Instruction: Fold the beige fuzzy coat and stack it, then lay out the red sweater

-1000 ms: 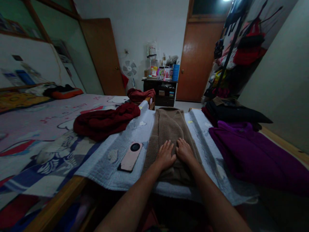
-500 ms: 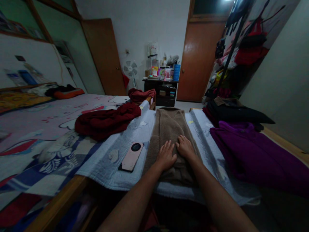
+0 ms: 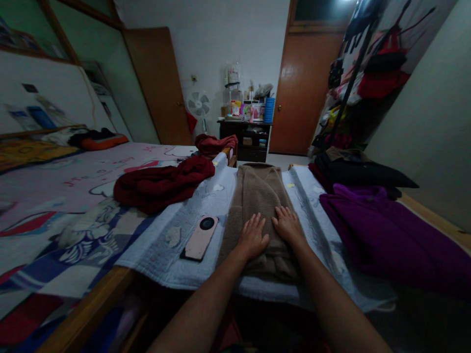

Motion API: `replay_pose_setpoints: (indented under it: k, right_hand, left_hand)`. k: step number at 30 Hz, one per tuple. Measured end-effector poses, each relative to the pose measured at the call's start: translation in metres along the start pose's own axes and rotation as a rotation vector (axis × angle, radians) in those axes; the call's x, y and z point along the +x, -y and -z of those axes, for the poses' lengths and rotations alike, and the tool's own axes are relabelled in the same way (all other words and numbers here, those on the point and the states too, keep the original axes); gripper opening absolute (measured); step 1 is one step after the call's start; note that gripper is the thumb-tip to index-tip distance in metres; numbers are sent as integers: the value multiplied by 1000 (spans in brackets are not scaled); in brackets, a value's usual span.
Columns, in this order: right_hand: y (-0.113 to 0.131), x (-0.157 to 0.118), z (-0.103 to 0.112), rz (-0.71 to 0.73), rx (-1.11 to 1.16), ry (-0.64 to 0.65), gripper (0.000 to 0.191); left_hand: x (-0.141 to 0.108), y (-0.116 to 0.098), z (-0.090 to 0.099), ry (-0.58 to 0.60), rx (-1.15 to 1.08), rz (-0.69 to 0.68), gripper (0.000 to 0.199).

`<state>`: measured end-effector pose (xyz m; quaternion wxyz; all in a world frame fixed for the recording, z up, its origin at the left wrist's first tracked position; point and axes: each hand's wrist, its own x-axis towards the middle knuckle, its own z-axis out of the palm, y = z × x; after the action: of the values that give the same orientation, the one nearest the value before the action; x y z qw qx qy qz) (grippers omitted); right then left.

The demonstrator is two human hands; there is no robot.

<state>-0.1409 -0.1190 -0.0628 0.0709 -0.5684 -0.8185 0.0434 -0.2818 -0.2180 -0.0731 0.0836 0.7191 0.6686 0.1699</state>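
Note:
A brown fleecy garment [image 3: 257,191], folded into a long narrow shape, lies on a pale blue quilted cloth [image 3: 221,189] in front of me. My left hand [image 3: 253,238] rests flat on its near half, fingers stretched out and thumb pointing right. Beside it, my right hand [image 3: 289,225] also lies flat on the fabric, near the right edge, with fingers spread. Neither hand grips the cloth. A pink phone [image 3: 200,240] with a round black camera lies on the quilted cloth, left of the garment.
On the left, a dark red garment [image 3: 165,184] lies crumpled by the bed's patterned sheet [image 3: 110,166]. A purple garment [image 3: 390,235] and folded dark clothes [image 3: 364,171] are piled at right. Farther back stand a fan [image 3: 199,104] and a black cabinet [image 3: 243,142].
My right hand has slid a little to the right across the brown garment, away from the left hand. The left hand stays in nearly the same place.

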Motion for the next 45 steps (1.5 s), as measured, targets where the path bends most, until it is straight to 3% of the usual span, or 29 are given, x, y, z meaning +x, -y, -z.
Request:
replay_pose_setpoints:
  k: [17,34,40,45]
  right_hand:
    - [-8,-50,2,-40,44,67,61]
    - [-21,-82,2,53,25,43,55]
    - [-5,-69,22,56,21,-19,45]
    - [18,-45,8,62,103,-203,51]
  left_hand:
    - [0,-2,3,18,-1,22,62]
    - [1,-1,0,7,4,19,62]
    - [2,0,-1,16,13,27,62]
    - [1,1,-1,18,-2,16,62]
